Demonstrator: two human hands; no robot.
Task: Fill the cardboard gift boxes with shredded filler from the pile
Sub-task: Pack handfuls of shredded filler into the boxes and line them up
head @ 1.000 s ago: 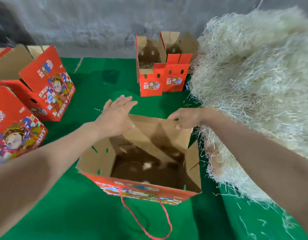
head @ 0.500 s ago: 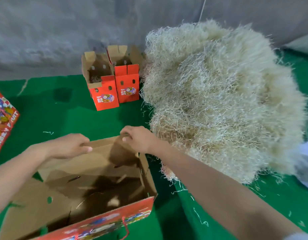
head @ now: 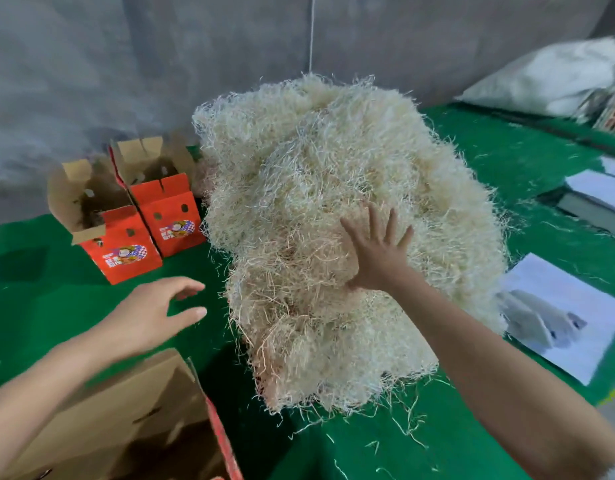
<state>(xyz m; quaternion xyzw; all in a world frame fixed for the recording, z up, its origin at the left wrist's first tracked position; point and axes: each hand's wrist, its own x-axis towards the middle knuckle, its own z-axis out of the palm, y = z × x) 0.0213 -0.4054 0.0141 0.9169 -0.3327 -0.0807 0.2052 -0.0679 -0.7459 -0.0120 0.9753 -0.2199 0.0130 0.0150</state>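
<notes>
Straw-pale strands lie under the spread fingers (head: 372,223) of the right hand (head: 375,252), which presses flat against the side of the shredded filler pile (head: 316,161) and grasps nothing. The left hand (head: 150,317) hovers over the green cloth (head: 39,296) just left of the pile, its fingers loosely curved and released, holding nothing.

The pile is a shaggy, wiry mound in the middle of the cloth. Its long axis runs from the near side away toward the grey wall (head: 126,64), and stray threads trail from its near foot.

Below the left forearm, the near box (head: 119,420) opens upward, showing plain brown cardboard inside and a red outer edge. Two smaller red boxes (head: 126,251) stand upright side by side near the wall, with flaps raised, round holes and printed fronts. The right one is just beside the pile. White sheets (head: 572,299) lie flat to the right of the pile.
</notes>
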